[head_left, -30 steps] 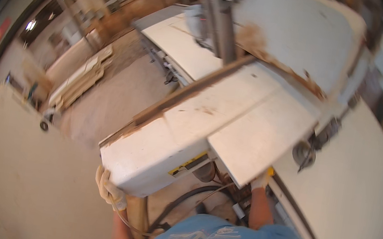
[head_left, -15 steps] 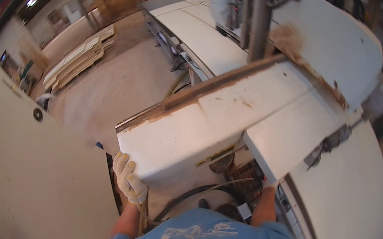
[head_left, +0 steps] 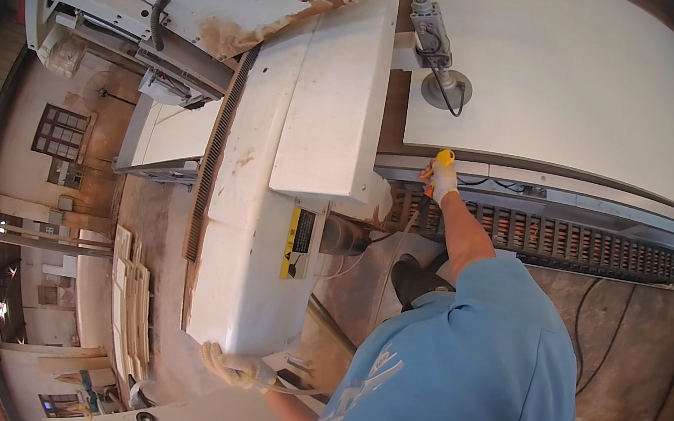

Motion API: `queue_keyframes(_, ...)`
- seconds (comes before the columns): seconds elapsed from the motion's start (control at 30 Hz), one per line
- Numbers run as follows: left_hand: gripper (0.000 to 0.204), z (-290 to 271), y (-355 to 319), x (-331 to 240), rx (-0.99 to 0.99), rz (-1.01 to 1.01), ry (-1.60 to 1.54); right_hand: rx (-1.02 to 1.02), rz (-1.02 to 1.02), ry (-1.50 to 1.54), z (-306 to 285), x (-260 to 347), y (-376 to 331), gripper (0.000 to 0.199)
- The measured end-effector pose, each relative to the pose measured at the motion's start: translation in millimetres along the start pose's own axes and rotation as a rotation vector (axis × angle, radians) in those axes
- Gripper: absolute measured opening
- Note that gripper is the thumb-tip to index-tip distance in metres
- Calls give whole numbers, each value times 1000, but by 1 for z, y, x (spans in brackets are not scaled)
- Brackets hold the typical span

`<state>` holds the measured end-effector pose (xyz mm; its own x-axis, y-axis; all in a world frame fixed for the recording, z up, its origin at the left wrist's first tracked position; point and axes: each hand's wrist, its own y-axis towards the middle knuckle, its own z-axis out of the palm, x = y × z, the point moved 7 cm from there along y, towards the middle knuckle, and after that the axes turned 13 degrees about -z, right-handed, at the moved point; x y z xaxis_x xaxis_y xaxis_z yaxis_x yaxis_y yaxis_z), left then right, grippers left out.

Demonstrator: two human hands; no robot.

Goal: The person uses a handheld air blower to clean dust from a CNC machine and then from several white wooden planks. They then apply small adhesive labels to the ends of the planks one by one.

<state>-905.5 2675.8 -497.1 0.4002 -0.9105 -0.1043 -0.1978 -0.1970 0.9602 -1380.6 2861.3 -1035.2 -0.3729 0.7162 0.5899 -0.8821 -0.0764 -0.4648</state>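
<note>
Holding one yellow tool [head_left: 446, 156] clamped in the right grip [head_left: 446, 181], just beside the long metal edge of the counter [head_left: 567, 186], near one round disc [head_left: 444, 91] and one wide pale board [head_left: 590, 91]. Touching the near end of one white cover [head_left: 243, 301] with the left grip [head_left: 233, 367]; impossible to say whether clamped on one thin hose [head_left: 299, 392] there. Showing a strip of floor [head_left: 169, 307] between that cover and one plank stack [head_left: 133, 302].

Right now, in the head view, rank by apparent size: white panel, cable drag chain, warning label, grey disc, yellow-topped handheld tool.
1. White panel
2. Cable drag chain
3. Warning label and grey disc: too alike to rank
4. Yellow-topped handheld tool, partly covered by the right hand
</note>
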Motion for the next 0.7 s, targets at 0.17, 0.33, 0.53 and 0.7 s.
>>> queue_keyframes(0.17, 42, -1, -20, 2, 0, -141, -17, -110, 151, 6, -14, -2, -3, 8)
queue_keyframes(0.33, 44, 8, -23, 5, -18, -262, -56, 267, 233, -390, 1, -5, -26, 11)
queue_keyframes(0.53, 47, 3, -12, 6, 19, -340, -2, 284, 304, -153, 15, -22, -58, 10)
queue_keyframes(0.7, 48, 2, -11, 6, 34, -400, -5, -51, 139, 245, 30, -22, -18, 11)
